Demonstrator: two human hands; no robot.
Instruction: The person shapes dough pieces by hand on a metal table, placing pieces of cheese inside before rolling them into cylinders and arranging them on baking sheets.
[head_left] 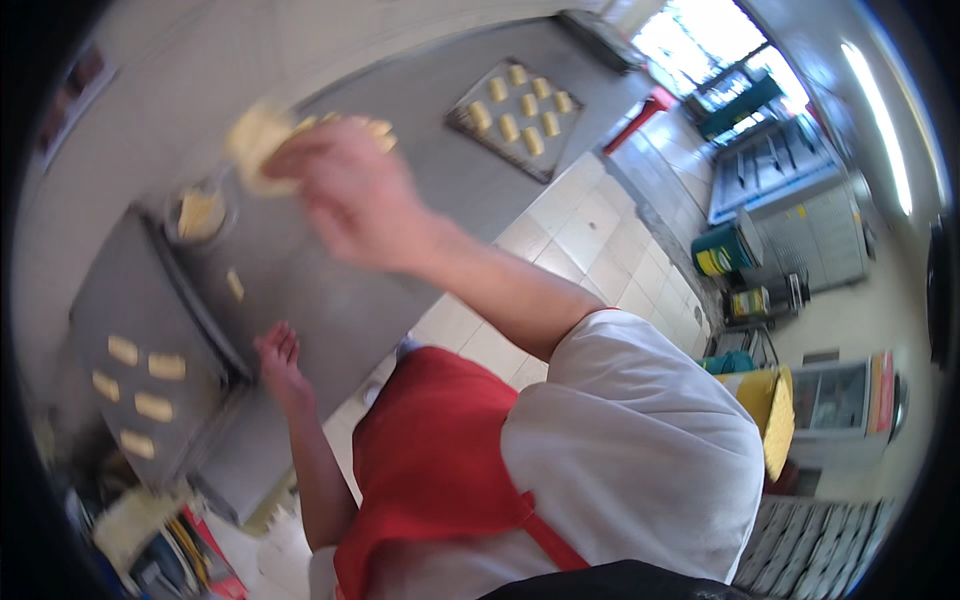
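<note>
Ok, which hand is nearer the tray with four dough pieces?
Left. The left hand is at the table edge just beside that tray; the right hand is raised farther off, holding dough.

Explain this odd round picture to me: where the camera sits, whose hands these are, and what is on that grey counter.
The camera is worn on a person's head and looks down through a very wide lens, so straight edges bend and the view looks tilted. You see the wearer's own white sleeve and red apron. The right hand, blurred, is raised over the grey counter and seems to grip a pale lump of dough. The left hand is open, near the counter's edge, holding nothing. A tray further along carries rows of small dough pieces. A second tray holds a few more. One loose piece lies on the counter.
</note>
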